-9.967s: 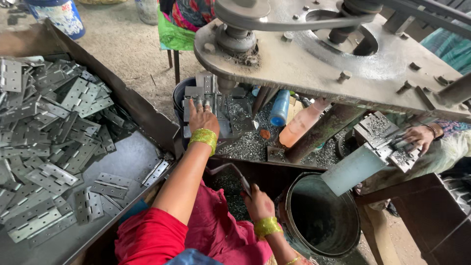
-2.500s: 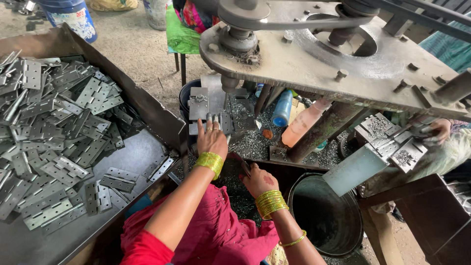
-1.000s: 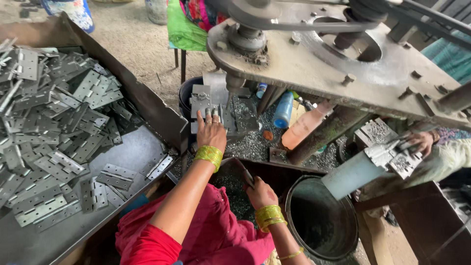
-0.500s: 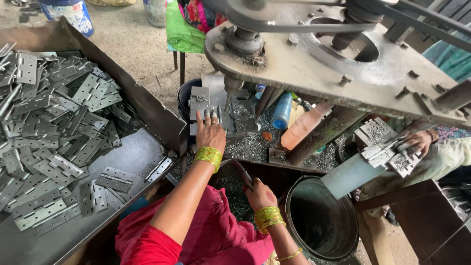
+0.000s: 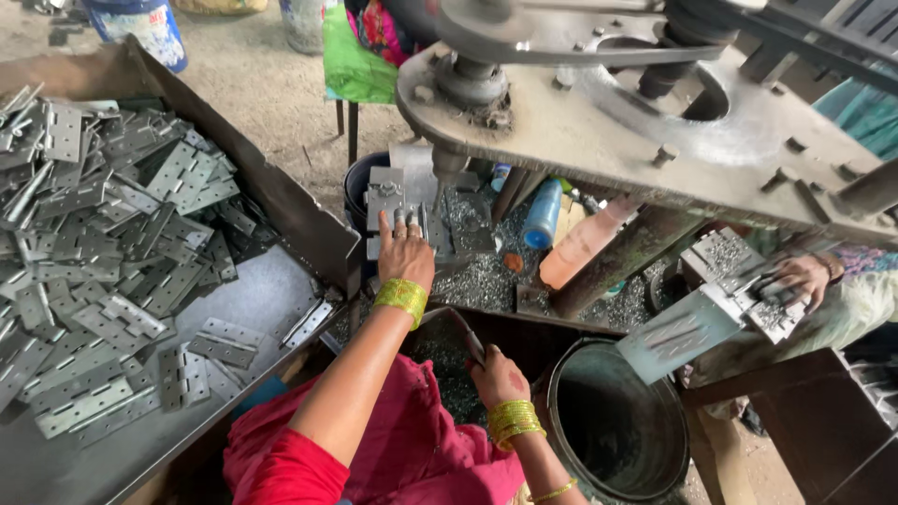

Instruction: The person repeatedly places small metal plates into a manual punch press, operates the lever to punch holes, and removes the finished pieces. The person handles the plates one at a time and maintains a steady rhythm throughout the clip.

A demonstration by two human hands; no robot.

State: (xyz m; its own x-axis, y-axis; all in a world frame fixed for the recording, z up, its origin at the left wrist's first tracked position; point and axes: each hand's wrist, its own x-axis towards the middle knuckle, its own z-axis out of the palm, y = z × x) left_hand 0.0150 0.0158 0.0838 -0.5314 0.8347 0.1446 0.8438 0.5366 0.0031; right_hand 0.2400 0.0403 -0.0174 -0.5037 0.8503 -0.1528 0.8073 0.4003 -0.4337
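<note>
Hinge plate (image 5: 385, 198) under drill spindle (image 5: 447, 166), pressed flat by left hand (image 5: 405, 254), fingers (image 5: 400, 223) together; right hand (image 5: 498, 376) clenched around dark lever (image 5: 465, 334), near bucket (image 5: 613, 421).

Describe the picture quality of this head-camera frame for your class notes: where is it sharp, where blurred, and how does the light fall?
Head view: soft, even daylight, with no hard shadows or glare; the pile of metal hinges and the left hand are sharp; the spinning belt wheel at the top is smeared by motion; wide-angle distortion bends the tray edge; the dark bucket interior loses detail in shade.
</note>
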